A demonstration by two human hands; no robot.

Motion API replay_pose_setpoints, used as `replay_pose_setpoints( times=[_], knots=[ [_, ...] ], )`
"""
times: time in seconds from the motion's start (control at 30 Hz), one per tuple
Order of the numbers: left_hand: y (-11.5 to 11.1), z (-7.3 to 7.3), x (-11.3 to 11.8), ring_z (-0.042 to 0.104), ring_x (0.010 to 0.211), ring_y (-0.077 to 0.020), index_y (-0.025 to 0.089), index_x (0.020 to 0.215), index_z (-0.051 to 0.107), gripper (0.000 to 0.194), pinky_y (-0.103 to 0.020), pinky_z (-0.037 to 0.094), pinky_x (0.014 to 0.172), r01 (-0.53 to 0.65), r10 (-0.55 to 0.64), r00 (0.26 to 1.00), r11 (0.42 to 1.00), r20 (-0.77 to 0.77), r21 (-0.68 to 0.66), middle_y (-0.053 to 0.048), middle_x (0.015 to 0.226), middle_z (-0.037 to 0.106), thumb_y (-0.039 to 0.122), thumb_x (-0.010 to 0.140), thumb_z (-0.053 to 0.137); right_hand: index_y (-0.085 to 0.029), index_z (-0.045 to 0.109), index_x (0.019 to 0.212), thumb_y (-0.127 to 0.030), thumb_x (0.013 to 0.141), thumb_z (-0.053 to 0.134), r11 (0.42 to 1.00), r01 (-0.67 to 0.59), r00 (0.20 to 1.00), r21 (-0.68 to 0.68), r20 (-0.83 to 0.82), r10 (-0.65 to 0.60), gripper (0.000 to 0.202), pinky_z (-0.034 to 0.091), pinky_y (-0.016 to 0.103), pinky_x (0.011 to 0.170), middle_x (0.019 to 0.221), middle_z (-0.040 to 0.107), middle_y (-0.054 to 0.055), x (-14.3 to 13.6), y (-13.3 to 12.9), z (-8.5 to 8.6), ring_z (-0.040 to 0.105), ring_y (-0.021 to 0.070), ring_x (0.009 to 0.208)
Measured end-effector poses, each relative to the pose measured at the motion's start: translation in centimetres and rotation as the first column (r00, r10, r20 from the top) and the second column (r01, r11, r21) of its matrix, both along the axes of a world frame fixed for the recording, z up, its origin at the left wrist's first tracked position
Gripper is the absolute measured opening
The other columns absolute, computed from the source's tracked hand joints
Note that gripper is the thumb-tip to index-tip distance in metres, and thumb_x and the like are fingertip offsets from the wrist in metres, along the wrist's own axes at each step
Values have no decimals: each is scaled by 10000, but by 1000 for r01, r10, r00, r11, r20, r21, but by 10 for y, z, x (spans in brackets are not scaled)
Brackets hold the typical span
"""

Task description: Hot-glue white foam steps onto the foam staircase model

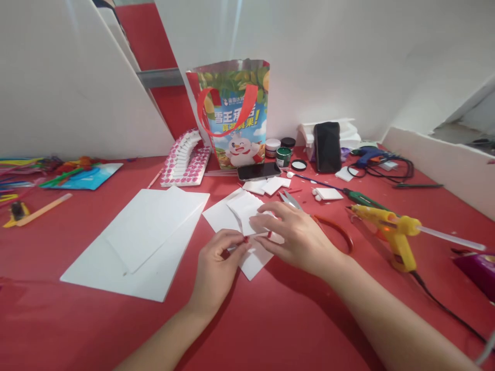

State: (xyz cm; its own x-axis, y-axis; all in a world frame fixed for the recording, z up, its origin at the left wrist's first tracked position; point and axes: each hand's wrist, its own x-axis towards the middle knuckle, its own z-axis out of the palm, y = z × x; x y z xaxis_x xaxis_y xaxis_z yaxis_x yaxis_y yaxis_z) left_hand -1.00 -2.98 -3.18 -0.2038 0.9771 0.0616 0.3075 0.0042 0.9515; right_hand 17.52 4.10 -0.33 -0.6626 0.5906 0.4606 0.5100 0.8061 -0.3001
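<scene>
My left hand [218, 268] is closed, thumb and forefinger pinching the near edge of a thin white strip [258, 235] with small red bits at its ends. My right hand [297, 237] curls from the right over a bent white sheet piece [242, 208], its fingertips on that piece and its thumb beside the strip. Under both hands lies a flat white square sheet [251, 270]. Part of the strip and the bent piece are hidden by my fingers. Orange-handled scissors [336, 232] lie just beyond my right hand.
White boards [139, 237] lie at left. A yellow glue gun [394, 232] with its cord lies at right, near a green-handled tool [363, 199]. Behind stand a printed bag [240, 118], paint jars [283, 157] and a propped phone [327, 147]. A yellow cutter [17, 212] is far left.
</scene>
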Motion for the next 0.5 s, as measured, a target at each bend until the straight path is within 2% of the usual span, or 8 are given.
replay_pose_setpoints(
  times=[0.23, 0.5],
  knots=[
    [1, -2, 0, 626, 847, -180, 233, 774, 742, 77, -279, 486, 721, 13, -12, 1000, 1000, -9, 7, -20, 897, 677, 276, 837, 729, -173, 699, 1042, -229, 969, 581, 995, -19, 1000, 103, -1, 19, 150, 496, 321, 748, 1096, 678, 138, -2, 0, -3, 629, 212, 875],
    [0, -2, 1, 625, 822, -188, 234, 771, 741, 69, -283, 481, 691, 4, -4, 1000, 1000, -6, 21, -28, 889, 686, 271, 829, 732, -184, 687, 1042, -215, 969, 575, 996, 0, 1000, 88, 0, 0, 138, 503, 323, 754, 1114, 671, 133, -3, 0, -7, 639, 211, 899]
  ],
)
